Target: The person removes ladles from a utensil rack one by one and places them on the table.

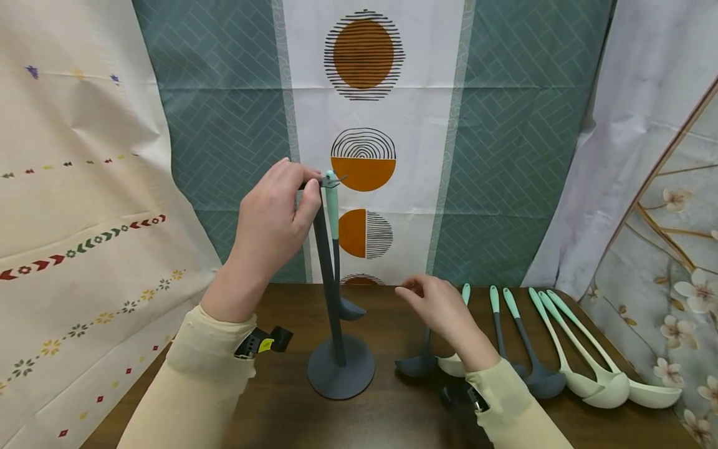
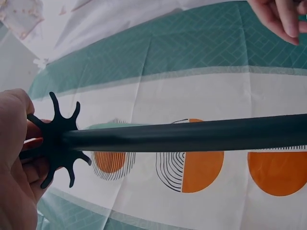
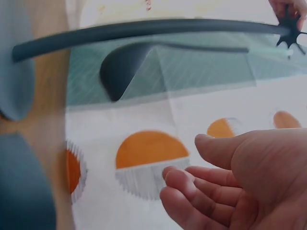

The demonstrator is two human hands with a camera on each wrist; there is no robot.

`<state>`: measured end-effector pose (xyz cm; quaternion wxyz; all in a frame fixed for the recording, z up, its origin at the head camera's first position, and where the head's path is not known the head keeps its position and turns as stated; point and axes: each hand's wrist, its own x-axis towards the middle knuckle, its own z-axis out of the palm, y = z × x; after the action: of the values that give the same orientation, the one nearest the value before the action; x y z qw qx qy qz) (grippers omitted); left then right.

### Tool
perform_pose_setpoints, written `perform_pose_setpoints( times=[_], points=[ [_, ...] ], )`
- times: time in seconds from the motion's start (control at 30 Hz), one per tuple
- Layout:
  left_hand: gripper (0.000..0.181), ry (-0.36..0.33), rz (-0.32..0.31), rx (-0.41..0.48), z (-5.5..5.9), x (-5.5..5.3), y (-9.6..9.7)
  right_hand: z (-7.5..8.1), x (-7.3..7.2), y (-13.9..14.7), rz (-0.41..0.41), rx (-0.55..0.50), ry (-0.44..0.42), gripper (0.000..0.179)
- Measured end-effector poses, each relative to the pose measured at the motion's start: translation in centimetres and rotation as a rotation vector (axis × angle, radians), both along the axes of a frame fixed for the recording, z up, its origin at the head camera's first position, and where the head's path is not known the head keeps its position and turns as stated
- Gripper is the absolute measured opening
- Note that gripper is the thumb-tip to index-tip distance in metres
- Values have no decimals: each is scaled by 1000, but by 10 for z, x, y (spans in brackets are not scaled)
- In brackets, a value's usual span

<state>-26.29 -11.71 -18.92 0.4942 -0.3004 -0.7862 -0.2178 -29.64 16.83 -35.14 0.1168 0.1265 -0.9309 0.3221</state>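
Note:
My left hand (image 1: 269,215) grips the top of a dark grey utensil stand (image 1: 330,274), thumb and fingers at its ring of curved hooks (image 2: 57,139). From one hook hangs a ladle (image 1: 333,215) with a mint handle and dark bowl, its bowl low beside the pole. To the right, my right hand (image 1: 440,305) hovers over the table with loosely bent fingers and nothing in them. Beneath it lie a dark ladle (image 1: 416,366) and a cream ladle (image 1: 450,366), partly hidden by the hand and wrist.
Further right on the brown table (image 1: 269,399) lie more mint-handled ladles, dark ones (image 1: 543,381) and cream ones (image 1: 611,394), side by side with some bowls overlapping. The stand's round base (image 1: 341,383) rests on the table. Patterned curtains (image 1: 224,93) hang behind and at both sides.

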Motion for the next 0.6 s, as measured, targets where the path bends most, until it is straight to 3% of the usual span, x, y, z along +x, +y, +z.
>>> perform_pose_setpoints(
  times=[0.2, 0.6],
  points=[
    [33, -11, -14, -22, 1, 1, -4, 14, 13, -16, 58, -123, 38, 38],
    [36, -1, -57, -29, 1, -2, -6, 31, 21, -61, 129, -308, 128, 33]
  ],
)
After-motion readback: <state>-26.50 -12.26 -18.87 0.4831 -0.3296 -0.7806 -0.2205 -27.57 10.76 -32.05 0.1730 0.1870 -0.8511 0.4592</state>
